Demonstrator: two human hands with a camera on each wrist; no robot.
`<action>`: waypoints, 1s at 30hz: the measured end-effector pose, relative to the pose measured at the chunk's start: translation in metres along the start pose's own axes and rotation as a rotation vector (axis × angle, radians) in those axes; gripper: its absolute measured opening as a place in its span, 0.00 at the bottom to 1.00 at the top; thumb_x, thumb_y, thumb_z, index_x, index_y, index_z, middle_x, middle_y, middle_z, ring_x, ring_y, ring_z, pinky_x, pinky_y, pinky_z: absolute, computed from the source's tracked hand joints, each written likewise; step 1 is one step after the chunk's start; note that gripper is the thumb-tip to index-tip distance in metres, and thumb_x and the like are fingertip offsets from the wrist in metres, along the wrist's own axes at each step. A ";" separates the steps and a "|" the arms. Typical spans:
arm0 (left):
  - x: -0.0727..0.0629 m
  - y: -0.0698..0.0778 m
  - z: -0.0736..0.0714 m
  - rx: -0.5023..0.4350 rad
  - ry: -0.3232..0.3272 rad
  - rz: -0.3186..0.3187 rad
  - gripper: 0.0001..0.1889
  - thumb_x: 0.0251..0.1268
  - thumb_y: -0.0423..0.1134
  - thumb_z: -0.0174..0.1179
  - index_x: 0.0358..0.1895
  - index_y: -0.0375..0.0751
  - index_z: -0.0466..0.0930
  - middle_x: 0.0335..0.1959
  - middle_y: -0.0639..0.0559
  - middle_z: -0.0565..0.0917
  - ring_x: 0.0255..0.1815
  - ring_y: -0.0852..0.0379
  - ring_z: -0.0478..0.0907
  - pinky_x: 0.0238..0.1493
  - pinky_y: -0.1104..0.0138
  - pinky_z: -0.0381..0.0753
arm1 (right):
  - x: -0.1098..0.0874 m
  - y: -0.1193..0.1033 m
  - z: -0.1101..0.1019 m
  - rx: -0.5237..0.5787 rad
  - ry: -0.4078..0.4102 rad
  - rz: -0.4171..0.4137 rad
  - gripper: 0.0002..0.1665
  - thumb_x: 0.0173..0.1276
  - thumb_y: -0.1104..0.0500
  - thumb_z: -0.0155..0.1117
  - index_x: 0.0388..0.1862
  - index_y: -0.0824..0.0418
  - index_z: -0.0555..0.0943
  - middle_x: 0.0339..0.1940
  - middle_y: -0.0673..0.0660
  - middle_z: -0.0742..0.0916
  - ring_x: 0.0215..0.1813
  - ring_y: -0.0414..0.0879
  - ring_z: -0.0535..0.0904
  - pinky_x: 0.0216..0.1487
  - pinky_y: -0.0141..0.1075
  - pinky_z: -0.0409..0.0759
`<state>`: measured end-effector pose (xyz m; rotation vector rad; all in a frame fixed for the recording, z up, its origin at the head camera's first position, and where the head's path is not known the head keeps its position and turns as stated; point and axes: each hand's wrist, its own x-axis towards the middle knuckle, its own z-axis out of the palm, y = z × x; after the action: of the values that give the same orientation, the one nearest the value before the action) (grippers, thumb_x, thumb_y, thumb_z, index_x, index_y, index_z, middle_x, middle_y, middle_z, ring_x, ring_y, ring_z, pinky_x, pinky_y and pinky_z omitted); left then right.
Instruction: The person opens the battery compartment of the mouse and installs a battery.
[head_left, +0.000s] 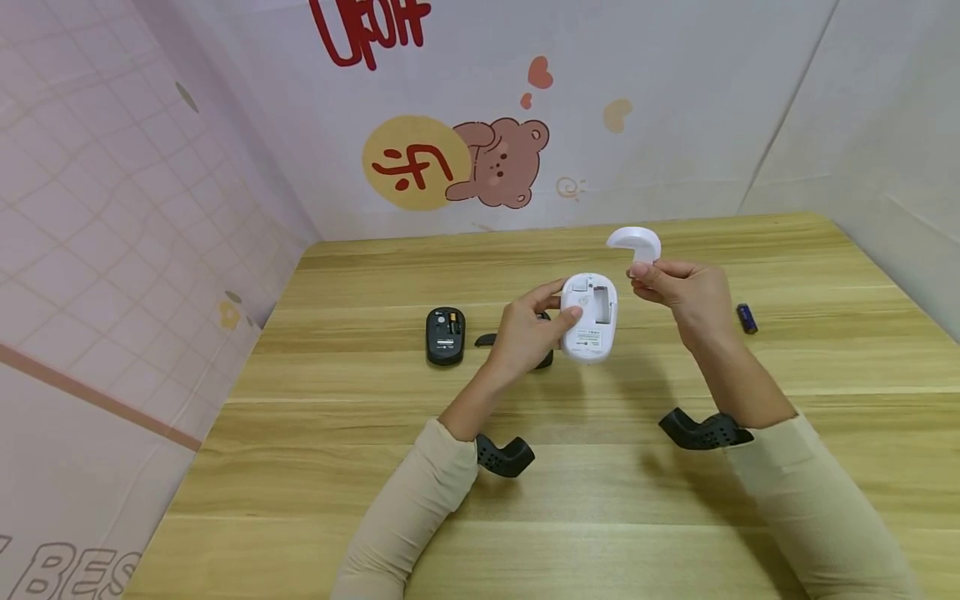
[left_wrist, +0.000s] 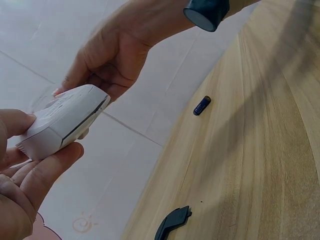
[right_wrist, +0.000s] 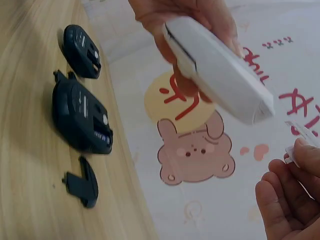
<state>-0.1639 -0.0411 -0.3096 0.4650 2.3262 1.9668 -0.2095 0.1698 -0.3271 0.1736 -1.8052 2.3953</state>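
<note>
My left hand [head_left: 525, 335] grips a white computer mouse [head_left: 588, 342] above the table, thumb on its underside, which faces the head camera. The battery compartment in that underside is uncovered, and no battery shows in it. Just to the right and slightly higher, my right hand [head_left: 686, 296] pinches a curved white battery cover [head_left: 639, 241] between thumb and fingers. Cover and mouse are apart. In the left wrist view the white mouse [left_wrist: 65, 117] is seen from its side; in the right wrist view the cover [right_wrist: 300, 142] is partly cut off.
On the wooden table [head_left: 585, 517] lies an upturned black mouse [head_left: 446, 336] with a battery inside. A second black mouse [right_wrist: 82, 117] is mostly behind my left hand in the head view. A black battery cover [right_wrist: 82, 185] lies beside it. A blue battery [head_left: 747, 318] lies at the right.
</note>
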 end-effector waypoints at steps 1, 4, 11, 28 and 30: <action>0.000 0.000 0.000 -0.002 0.001 -0.001 0.23 0.64 0.29 0.57 0.62 0.31 0.68 0.47 0.33 0.78 0.25 0.49 0.74 0.35 0.51 0.81 | 0.000 0.001 -0.004 -0.012 0.016 0.001 0.04 0.52 0.65 0.72 0.26 0.66 0.86 0.24 0.54 0.87 0.29 0.43 0.84 0.36 0.32 0.81; 0.000 0.000 -0.001 -0.012 0.005 -0.011 0.23 0.64 0.29 0.57 0.62 0.31 0.68 0.47 0.34 0.78 0.25 0.50 0.74 0.36 0.52 0.81 | 0.001 0.004 -0.014 -0.037 0.058 0.024 0.04 0.53 0.63 0.72 0.26 0.64 0.86 0.25 0.54 0.87 0.30 0.43 0.84 0.36 0.32 0.81; 0.002 -0.003 -0.003 -0.030 0.020 -0.037 0.23 0.63 0.29 0.57 0.62 0.32 0.68 0.47 0.35 0.78 0.27 0.58 0.74 0.35 0.56 0.82 | 0.001 0.004 -0.032 -0.060 0.110 0.085 0.03 0.55 0.64 0.69 0.23 0.59 0.87 0.23 0.53 0.87 0.28 0.42 0.84 0.34 0.31 0.81; 0.016 -0.021 -0.008 -0.064 0.047 -0.031 0.25 0.63 0.31 0.58 0.64 0.36 0.67 0.49 0.36 0.78 0.27 0.59 0.77 0.34 0.59 0.82 | 0.000 0.018 -0.086 -0.119 0.072 0.285 0.07 0.59 0.63 0.67 0.22 0.57 0.86 0.23 0.52 0.86 0.26 0.40 0.83 0.34 0.30 0.81; 0.019 -0.029 -0.008 -0.076 0.044 -0.021 0.26 0.63 0.32 0.59 0.64 0.38 0.67 0.49 0.37 0.78 0.28 0.58 0.78 0.33 0.60 0.83 | 0.000 0.023 -0.091 -0.130 0.053 0.304 0.08 0.60 0.64 0.66 0.22 0.58 0.86 0.22 0.52 0.86 0.26 0.41 0.83 0.33 0.30 0.81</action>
<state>-0.1894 -0.0473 -0.3332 0.3941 2.2614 2.0680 -0.2142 0.2513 -0.3740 -0.1904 -2.0844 2.4319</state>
